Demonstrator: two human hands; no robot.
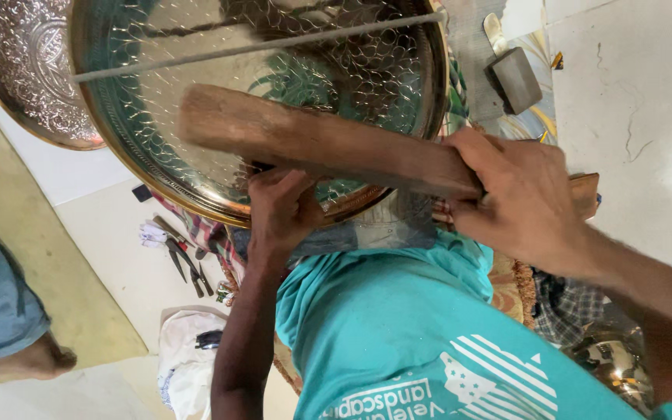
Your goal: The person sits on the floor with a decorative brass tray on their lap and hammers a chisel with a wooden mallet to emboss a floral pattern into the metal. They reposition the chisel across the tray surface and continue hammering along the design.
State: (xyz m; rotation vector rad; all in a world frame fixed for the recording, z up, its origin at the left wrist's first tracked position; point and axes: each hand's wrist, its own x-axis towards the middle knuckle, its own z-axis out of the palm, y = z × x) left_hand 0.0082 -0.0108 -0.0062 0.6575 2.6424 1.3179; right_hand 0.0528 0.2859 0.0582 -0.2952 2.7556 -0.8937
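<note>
A large round engraved brass tray point(157, 148) fills the upper middle of the head view, its rim toward me. My right hand point(519, 198) grips a long wooden mallet-like block point(313, 140) that lies across the tray's face. My left hand point(281, 210) is closed at the tray's lower rim, just under the wood, fingers curled on something small that I cannot make out. My turquoise shirt point(398, 327) is below both hands.
A second engraved metal tray point(25, 70) leans at the upper left. Pliers and small tools point(184, 260) lie on the floor beside a white cloth point(184, 358). A grey block point(516, 78) sits at the upper right. Another person's leg and foot point(9, 327) are at the left.
</note>
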